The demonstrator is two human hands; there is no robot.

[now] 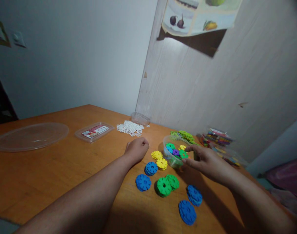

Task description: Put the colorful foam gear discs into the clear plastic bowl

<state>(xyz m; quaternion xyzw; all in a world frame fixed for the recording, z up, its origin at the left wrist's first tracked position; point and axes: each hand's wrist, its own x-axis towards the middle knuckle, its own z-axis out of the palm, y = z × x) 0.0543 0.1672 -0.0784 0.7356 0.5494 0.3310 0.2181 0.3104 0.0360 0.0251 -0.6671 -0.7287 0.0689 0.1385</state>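
Note:
My left hand point(137, 151) rests on the table as a loose fist, with nothing showing in it. Beside it are stacks of notched plastic discs: yellow discs point(161, 164), blue discs point(151, 168) and green discs point(164, 186). My right hand point(202, 160) is at the right side of a clear plastic tub point(166, 140), thumb and fingers apart around its rim area. Inside the tub lie mixed discs, among them a purple disc point(175, 152) and a green disc point(183, 154) close to my fingertips. Whether the fingers touch that disc is unclear.
A large clear lid point(31, 137) and a labelled clear lid point(94, 132) lie on the left. White flat pieces point(130, 128) are piled before a clear box point(140, 119). Light green pieces point(186, 136) lie behind the tub; blue stacks point(187, 212) stand front right.

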